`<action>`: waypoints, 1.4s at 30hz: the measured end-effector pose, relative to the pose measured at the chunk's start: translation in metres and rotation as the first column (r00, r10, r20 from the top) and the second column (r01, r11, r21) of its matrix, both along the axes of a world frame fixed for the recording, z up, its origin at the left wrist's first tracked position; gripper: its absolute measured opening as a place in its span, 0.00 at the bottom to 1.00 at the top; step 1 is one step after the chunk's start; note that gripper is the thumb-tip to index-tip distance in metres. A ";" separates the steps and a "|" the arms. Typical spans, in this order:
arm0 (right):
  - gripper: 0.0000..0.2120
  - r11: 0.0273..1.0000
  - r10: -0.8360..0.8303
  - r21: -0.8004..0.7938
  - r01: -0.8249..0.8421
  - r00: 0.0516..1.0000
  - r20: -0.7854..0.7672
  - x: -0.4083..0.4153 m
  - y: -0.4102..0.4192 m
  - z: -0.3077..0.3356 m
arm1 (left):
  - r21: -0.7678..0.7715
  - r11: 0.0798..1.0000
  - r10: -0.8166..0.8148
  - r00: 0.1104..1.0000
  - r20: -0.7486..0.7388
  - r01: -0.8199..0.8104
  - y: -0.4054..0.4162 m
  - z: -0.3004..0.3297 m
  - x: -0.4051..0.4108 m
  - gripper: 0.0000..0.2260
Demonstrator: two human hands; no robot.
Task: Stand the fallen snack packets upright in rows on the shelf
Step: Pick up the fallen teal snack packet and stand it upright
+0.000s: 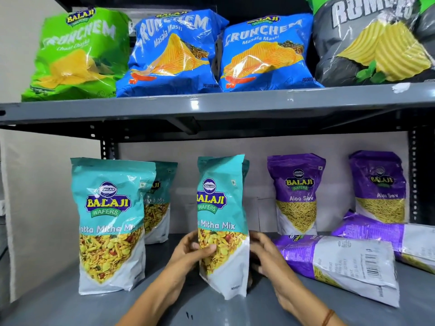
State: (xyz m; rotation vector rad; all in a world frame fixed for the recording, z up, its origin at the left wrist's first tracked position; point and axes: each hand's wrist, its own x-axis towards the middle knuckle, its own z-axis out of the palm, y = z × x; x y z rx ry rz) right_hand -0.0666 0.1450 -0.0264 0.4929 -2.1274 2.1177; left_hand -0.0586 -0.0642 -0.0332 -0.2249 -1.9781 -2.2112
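Note:
A teal Khatta Mitha Mix packet (222,208) stands upright in the middle of the lower shelf (70,307). My left hand (188,252) grips its left edge, thumb across the front. My right hand (266,255) is at its right side, fingers behind it. Another teal packet (110,222) stands at the left, with a third (160,201) upright behind it. Two purple Aloo Sev packets (296,194) (380,187) stand at the back right. Two more purple packets lie flat on their sides, one near my right hand (339,264) and one behind it (386,231).
The upper shelf (211,107) carries a green Crunchem bag (77,55), two blue Crunchem bags (174,50) (266,52) and a grey Rumbles bag (376,38). Perforated black uprights (413,180) frame the back corners. Bare grey shelf surface shows in front of the packets.

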 end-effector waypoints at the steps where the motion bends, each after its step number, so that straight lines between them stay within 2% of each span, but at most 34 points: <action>1: 0.08 1.000 0.013 -0.015 -0.013 0.999 0.038 0.001 0.000 -0.002 | -0.005 1.000 -0.022 1.000 0.001 0.022 -0.001 0.001 0.000 0.42; 3: 0.16 0.996 0.094 -0.011 -0.094 0.992 0.080 0.004 -0.001 -0.006 | -0.016 0.997 -0.078 0.997 0.019 0.078 -0.003 0.005 0.001 0.45; 6: 0.28 0.970 0.218 0.098 -0.222 0.974 0.054 0.008 -0.003 -0.008 | -0.021 0.985 -0.169 0.984 0.054 0.170 0.000 0.009 0.000 0.41; 8: 0.31 0.964 0.185 0.200 -0.173 0.982 -0.040 0.006 -0.002 -0.005 | -0.027 0.979 -0.198 0.979 0.056 0.200 0.003 0.009 0.000 0.37; 11: 0.24 0.974 0.090 0.220 -0.060 0.987 -0.132 -0.003 0.004 0.003 | -0.022 0.988 -0.152 0.987 0.055 0.153 0.004 0.009 -0.001 0.38; 14: 0.20 0.988 0.061 0.146 -0.044 0.992 -0.109 -0.014 0.010 0.003 | -0.050 0.997 -0.052 0.998 0.042 0.054 0.000 0.009 -0.001 0.41; 16: 0.18 0.986 0.034 0.166 -0.019 0.996 -0.088 -0.020 0.009 0.004 | -0.089 0.996 -0.019 1.000 0.013 0.020 -0.001 0.007 0.001 0.40; 19: 0.19 0.972 0.030 0.235 -0.017 0.998 -0.052 -0.032 0.004 0.009 | -0.129 0.990 0.059 0.998 -0.031 -0.062 0.003 0.004 0.004 0.40; 23: 0.21 0.969 0.086 0.230 -0.091 0.996 0.032 -0.045 -0.003 0.016 | -0.232 0.947 0.203 0.973 -0.113 -0.225 0.013 0.000 0.008 0.42; 27: 0.21 0.963 0.129 0.229 -0.141 0.989 0.067 -0.048 -0.003 0.019 | -0.265 0.920 0.263 0.956 -0.130 -0.289 0.017 -0.001 0.010 0.38; 29: 0.20 0.960 0.117 0.251 -0.128 0.991 0.058 -0.045 -0.002 0.019 | -0.306 0.868 0.364 0.920 -0.146 -0.392 0.026 -0.001 0.015 0.39; 31: 0.19 0.961 0.078 0.264 -0.083 0.997 0.026 -0.039 0.002 0.020 | -0.339 0.742 0.539 0.815 -0.213 -0.579 0.045 0.001 0.030 0.43; 32: 0.19 0.965 0.052 0.258 -0.049 0.999 -0.005 -0.036 0.005 0.024 | -0.300 0.696 0.595 0.758 -0.268 -0.653 0.057 0.004 0.040 0.44; 33: 0.20 0.969 0.020 0.247 -0.008 0.999 -0.046 -0.034 0.011 0.029 | -0.234 0.686 0.615 0.722 -0.317 -0.688 0.072 0.008 0.049 0.44; 35: 0.21 0.968 -0.057 0.233 0.089 0.988 -0.144 -0.032 0.029 0.045 | -0.092 0.738 0.596 0.709 -0.377 -0.669 0.103 0.017 0.059 0.43; 37: 0.21 0.958 -0.129 0.220 0.183 0.963 -0.238 -0.032 0.052 0.067 | 0.014 0.824 0.534 0.766 -0.358 -0.567 0.133 0.026 0.063 0.40; 39: 0.19 0.925 -0.206 0.243 0.293 0.922 -0.327 -0.035 0.082 0.086 | 0.084 0.900 0.433 0.860 -0.270 -0.427 0.162 0.034 0.061 0.37; 41: 0.16 0.845 -0.219 0.388 0.368 0.900 -0.377 -0.043 0.123 0.097 | 0.177 0.940 0.314 0.942 -0.120 -0.291 0.191 0.035 0.056 0.36; 42: 0.14 0.791 -0.193 0.494 0.362 0.913 -0.361 -0.047 0.145 0.100 | 0.228 0.945 0.246 0.969 -0.028 -0.233 0.204 0.034 0.054 0.39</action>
